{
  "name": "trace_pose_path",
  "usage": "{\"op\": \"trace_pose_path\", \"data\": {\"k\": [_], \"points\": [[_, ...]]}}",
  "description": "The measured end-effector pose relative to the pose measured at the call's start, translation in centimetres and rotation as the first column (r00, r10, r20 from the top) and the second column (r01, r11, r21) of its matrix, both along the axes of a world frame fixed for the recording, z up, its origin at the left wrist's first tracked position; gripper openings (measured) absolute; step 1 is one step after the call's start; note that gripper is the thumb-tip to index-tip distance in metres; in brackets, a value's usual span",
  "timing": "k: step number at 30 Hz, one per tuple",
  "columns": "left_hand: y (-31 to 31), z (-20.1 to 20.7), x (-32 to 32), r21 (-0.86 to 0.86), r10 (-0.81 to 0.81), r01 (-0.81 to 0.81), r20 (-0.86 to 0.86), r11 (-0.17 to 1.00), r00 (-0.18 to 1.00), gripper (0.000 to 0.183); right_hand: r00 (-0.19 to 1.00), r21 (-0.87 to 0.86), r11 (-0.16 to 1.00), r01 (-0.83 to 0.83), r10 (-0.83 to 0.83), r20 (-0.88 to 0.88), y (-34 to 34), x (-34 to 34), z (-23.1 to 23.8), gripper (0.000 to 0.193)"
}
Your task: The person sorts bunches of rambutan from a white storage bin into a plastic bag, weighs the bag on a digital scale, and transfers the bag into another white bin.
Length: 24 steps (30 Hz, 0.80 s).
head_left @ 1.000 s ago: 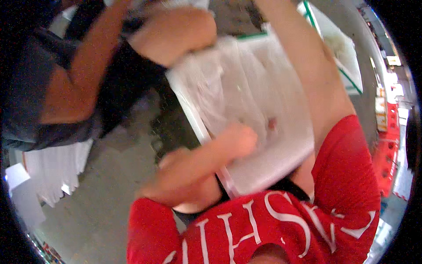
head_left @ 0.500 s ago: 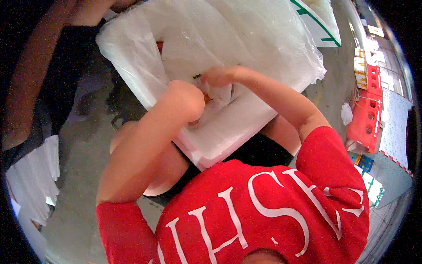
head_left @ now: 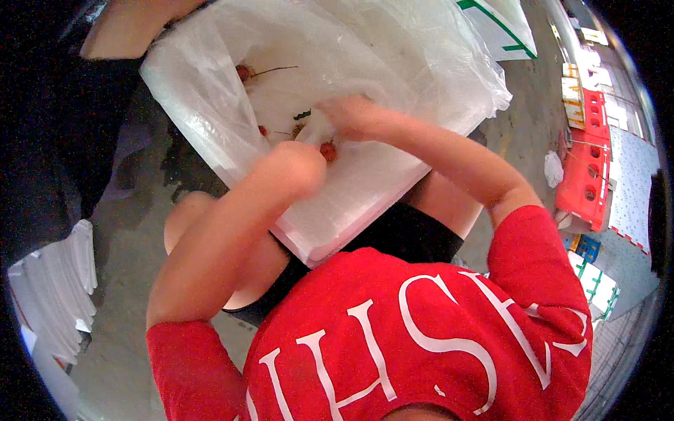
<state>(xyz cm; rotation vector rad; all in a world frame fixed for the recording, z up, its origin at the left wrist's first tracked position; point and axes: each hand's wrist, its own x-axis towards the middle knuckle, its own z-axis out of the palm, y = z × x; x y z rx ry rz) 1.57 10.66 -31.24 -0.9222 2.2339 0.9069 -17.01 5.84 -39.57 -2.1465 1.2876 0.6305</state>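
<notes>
A white box [head_left: 203, 137], lined with a clear plastic bag [head_left: 393, 63], rests between my legs. Inside lie small round red fruits on thin twigs: one fruit [head_left: 243, 72] by the left wall and another fruit [head_left: 328, 151] between my hands. A dark green leaf [head_left: 302, 114] shows just beyond them. My left hand [head_left: 298, 168] is bent over the near left part of the box, blurred, its fingers hidden behind the wrist. Opposite it, my right hand [head_left: 347, 118] has curled fingers beside a whitish translucent piece [head_left: 316, 130]; what they hold is unclear.
Another person's arm [head_left: 133, 28] and dark clothing [head_left: 42, 154] are at the upper left. White stacked sheets [head_left: 56, 288] stand at the lower left. A white box with green tape [head_left: 502, 31] is behind mine. A red plastic barrier [head_left: 590, 161] stands at the right.
More red fruits and twigs show inside the box, which sits slightly further left in view. My right hand shifted slightly; my left stays bent over the box. The other person's arm moved up.
</notes>
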Motion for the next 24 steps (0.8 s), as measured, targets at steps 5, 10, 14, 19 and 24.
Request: {"op": "trace_pose_path", "data": {"k": [5,10,14,19,24], "points": [[0.4,-1.6,0.7,-0.005,-0.090,0.090,0.006,0.996,0.996,0.024,0.594,0.423,0.693,0.583,-0.719,0.359,-2.1,3.3,-4.1,0.033],[0.5,-1.6,-0.3,0.006,-0.076,0.076,-0.018,0.997,0.997,0.024,0.999,-0.165,0.986,-0.031,0.023,-0.046,-3.3,-4.4,-5.8,0.039],[0.5,-1.2,-0.6,-0.038,-0.145,0.144,-0.009,0.989,0.989,0.024,0.970,-0.015,0.988,0.155,-0.155,-0.189,-4.1,-4.8,-3.4,0.046],[0.8,-1.0,-0.9,0.076,-0.197,0.194,0.041,0.978,0.980,0.024,0.917,0.044,0.997,-0.062,0.075,-0.392,-3.0,-5.9,-1.3,0.047],[0.5,-1.9,-1.9,-0.073,-0.182,0.183,0.019,0.980,0.983,0.025,0.923,-0.062,0.987,-0.149,0.116,-0.367,-0.6,-8.3,-4.0,0.036]]}}
